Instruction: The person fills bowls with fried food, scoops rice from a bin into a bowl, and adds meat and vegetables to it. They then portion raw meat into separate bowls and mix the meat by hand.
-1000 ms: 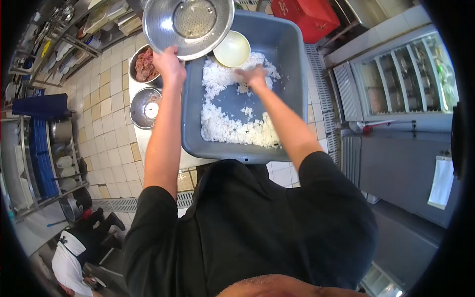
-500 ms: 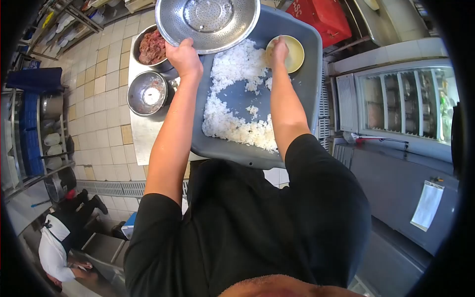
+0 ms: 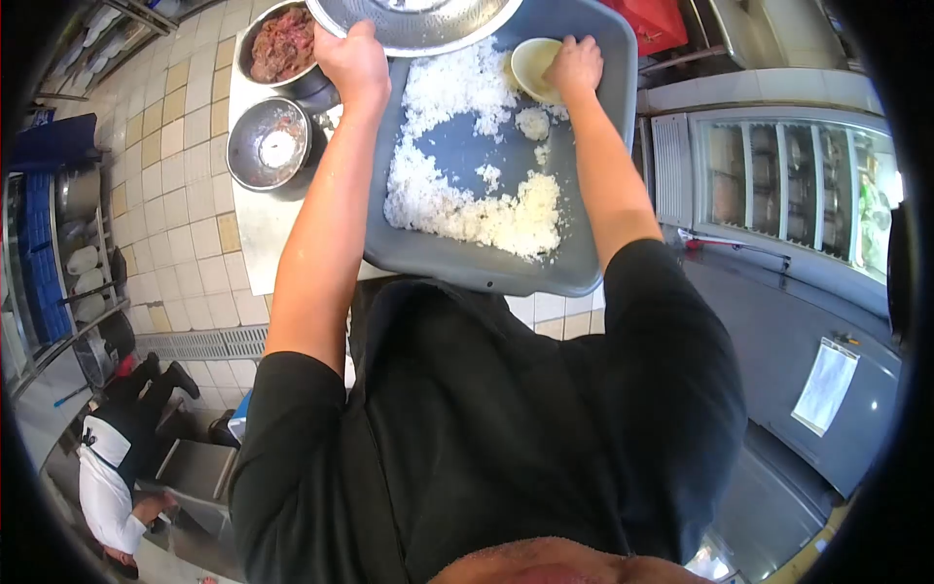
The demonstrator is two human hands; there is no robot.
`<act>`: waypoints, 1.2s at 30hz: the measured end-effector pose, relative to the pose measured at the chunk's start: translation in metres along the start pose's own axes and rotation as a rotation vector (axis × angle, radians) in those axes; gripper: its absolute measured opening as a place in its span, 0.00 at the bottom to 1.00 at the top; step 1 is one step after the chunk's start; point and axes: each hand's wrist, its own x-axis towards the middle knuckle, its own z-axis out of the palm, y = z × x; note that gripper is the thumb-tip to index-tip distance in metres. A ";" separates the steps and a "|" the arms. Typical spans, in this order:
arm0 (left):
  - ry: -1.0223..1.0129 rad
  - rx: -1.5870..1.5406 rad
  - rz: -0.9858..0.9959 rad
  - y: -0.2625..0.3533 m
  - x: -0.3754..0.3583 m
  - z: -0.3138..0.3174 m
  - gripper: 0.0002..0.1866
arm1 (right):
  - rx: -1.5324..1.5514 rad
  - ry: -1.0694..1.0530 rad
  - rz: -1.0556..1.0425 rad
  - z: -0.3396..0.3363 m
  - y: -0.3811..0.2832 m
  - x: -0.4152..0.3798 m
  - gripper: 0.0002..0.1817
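Note:
My left hand (image 3: 353, 64) grips the rim of a perforated metal colander (image 3: 428, 34), held over the upper left of a grey tub (image 3: 584, 219). Some white stuff shows inside the colander, cut off by the top edge. White rice (image 3: 516, 216) lies in the tub along its left and near sides. At the tub's right side, my right hand (image 3: 576, 66) is closed on the rim of a pale bowl (image 3: 534, 68), which is tilted beside the rice.
A metal pot of raw meat (image 3: 283, 45) and a metal bowl (image 3: 269, 144) stand on the table (image 3: 255, 255) at left. A red box (image 3: 650, 21) is beyond the tub. Another person (image 3: 109, 477) is at lower left, a glass-fronted fridge at right.
The bowl has tipped over and shifted left relative to my right hand, which has moved to its right rim. The colander sits higher in view and now shows white stuff inside.

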 end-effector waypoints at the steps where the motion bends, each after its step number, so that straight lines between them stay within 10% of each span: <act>1: -0.001 0.024 0.025 -0.004 0.001 -0.003 0.20 | -0.003 -0.004 0.055 0.013 0.000 -0.002 0.21; 7: 0.010 0.057 0.043 -0.001 0.002 -0.002 0.22 | 0.203 -0.562 -0.007 0.001 0.009 0.022 0.18; 14: 0.041 0.053 0.022 -0.005 0.004 -0.004 0.21 | 0.663 0.537 -0.316 -0.031 -0.044 -0.008 0.16; 22: -0.029 0.425 0.313 0.013 -0.008 -0.006 0.25 | 0.450 -0.118 -0.405 -0.028 -0.105 -0.045 0.22; 32: -0.025 0.335 0.491 0.011 -0.005 -0.001 0.24 | 0.530 -0.165 -0.684 -0.055 -0.109 -0.080 0.18; 36: -0.038 0.400 0.330 0.009 -0.003 -0.015 0.22 | 0.595 -0.517 -0.501 -0.081 -0.107 -0.166 0.19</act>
